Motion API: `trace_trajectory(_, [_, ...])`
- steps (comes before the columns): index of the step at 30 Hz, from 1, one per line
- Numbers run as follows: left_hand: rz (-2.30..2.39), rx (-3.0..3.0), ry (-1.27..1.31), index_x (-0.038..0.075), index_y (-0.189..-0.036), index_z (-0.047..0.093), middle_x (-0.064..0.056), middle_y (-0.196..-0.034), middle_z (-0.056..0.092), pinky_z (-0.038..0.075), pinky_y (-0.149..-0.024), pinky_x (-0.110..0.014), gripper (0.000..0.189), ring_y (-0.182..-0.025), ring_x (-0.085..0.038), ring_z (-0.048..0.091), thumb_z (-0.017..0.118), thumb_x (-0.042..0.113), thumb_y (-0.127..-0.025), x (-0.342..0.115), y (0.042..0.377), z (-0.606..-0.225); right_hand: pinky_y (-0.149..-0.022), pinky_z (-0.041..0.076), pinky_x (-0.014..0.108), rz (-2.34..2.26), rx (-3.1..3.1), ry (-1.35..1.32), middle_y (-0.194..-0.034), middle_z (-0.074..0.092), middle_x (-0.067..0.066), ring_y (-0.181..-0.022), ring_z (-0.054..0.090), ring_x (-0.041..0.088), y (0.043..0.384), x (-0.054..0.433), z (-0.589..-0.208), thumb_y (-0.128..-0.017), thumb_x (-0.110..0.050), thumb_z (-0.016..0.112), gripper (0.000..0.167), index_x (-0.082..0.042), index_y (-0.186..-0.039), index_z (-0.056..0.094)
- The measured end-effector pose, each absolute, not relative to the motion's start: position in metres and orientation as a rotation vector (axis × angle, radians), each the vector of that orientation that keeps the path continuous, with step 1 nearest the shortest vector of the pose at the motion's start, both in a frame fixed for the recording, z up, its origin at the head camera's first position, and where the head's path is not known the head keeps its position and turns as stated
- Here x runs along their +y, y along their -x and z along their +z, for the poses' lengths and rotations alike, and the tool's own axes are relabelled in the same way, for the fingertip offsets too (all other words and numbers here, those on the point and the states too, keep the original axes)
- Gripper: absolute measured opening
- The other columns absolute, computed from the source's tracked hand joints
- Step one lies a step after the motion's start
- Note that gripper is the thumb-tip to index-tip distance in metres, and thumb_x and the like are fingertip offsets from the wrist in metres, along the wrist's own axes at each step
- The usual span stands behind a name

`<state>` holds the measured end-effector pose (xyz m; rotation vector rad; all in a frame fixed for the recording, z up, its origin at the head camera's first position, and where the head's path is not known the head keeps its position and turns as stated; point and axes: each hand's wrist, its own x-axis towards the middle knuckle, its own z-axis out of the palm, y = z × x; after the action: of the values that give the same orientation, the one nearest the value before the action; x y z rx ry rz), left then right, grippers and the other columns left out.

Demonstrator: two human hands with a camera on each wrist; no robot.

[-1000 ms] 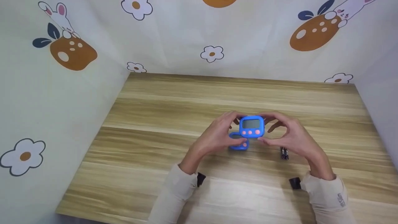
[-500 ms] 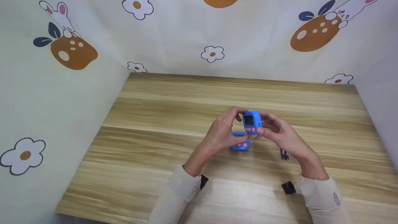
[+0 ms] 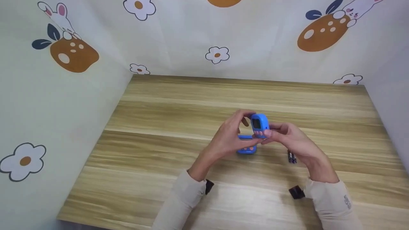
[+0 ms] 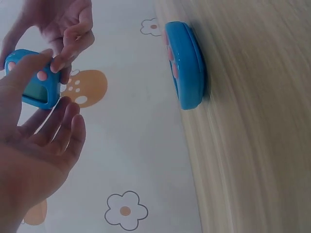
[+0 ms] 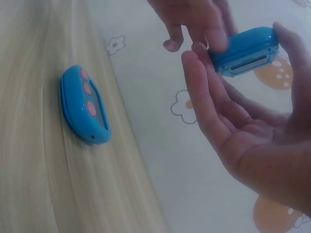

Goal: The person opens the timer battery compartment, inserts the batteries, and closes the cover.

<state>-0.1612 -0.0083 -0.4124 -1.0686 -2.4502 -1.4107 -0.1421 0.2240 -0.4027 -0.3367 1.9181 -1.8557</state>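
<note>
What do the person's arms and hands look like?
The left sleeve and right sleeve are long and pale beige. A small black piece pokes out near each wrist. The right sleeve has a grey marking. The left hand and right hand wear no gloves.

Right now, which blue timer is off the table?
The held timer, gripped by the left hand and right hand; the other timer rests on the table.
</note>
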Motion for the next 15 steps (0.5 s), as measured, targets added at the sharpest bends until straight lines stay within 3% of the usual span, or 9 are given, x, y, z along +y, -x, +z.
trace_trajectory(7, [-1.757, -2.469, 1.126, 0.021, -0.141, 0.041, 0.009, -0.133, 0.050, 0.050, -0.080, -0.035, 0.067, -0.110, -0.017, 0.054, 0.074, 0.043, -0.086, -0.017, 0.162, -0.408, -0.087, 0.052, 0.033, -1.712, 2.252, 0.353, -0.120, 0.064, 0.013, -0.105, 0.063, 0.028, 0.138, 0.224, -0.396, -0.085, -0.020, 0.079, 0.053, 0.000, -0.129, 0.058])
trace_trajectory(15, [-1.848, -2.385, 1.156, 0.017, -0.139, 0.045, 0.009, -0.132, 0.052, 0.049, -0.082, -0.036, 0.067, -0.111, -0.011, 0.054, 0.079, 0.034, -0.084, -0.023, 0.163, -0.405, -0.088, 0.047, 0.030, -1.628, 2.519, 0.467, -0.119, 0.065, 0.001, -0.102, 0.060, 0.021, 0.132, 0.224, -0.385, -0.076, -0.022, 0.087, 0.061, -0.014, -0.130, 0.062])
